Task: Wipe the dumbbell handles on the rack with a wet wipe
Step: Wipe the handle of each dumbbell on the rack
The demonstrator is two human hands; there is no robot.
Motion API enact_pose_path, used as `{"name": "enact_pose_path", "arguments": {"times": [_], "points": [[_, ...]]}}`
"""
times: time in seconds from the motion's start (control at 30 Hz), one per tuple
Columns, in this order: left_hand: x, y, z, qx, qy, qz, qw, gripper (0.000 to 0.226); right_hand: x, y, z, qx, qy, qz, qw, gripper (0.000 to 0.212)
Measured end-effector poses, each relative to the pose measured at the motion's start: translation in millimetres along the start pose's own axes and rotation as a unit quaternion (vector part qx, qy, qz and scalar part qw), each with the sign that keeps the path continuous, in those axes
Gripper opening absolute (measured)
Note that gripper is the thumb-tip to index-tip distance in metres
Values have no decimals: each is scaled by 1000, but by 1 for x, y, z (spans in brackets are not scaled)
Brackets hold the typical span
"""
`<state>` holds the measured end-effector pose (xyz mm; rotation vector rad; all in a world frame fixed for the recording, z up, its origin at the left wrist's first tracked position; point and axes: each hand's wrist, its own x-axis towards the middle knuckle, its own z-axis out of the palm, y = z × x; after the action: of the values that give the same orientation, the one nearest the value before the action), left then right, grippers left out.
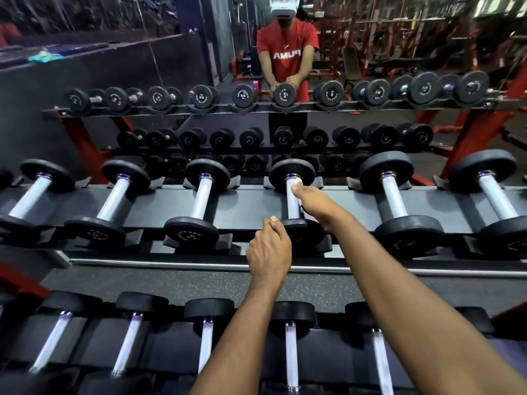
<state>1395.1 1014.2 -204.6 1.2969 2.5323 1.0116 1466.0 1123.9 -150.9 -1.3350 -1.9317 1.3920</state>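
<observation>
While steadying the dumbbell (295,201) on the rack (251,201), left hand (269,250) clamped on its near head; just beyond, right hand (309,199) pinching wet wipe (298,182) around far handle end, ready for stroking.

A: Legible text, item one?
B: "PUMA" in white, mirror-reversed, on the red T-shirt (287,49) in the mirror.
A: Item two, dumbbell end plates (192,234)?
B: Printed markings (too blurred to read).
</observation>
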Motion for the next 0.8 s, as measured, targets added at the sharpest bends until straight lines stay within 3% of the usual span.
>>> {"name": "enact_pose_path", "arguments": {"times": [0.07,0.17,0.37,0.57,0.8], "points": [[0,-1,0,-3,3,2,1000,45,23,13,-1,88,-9,10,996,57],[1,-2,2,-16,6,3,1000,45,17,17,-3,98,7,38,994,29],[2,-2,1,-17,5,0,1000,44,23,26,-2,46,-18,85,995,28],[1,-2,-1,3,-1,10,1000,43,44,19,6,131,24,47,990,28],[2,-2,2,3,10,8,1000,42,25,22,-8,-38,-45,83,995,36]]}}
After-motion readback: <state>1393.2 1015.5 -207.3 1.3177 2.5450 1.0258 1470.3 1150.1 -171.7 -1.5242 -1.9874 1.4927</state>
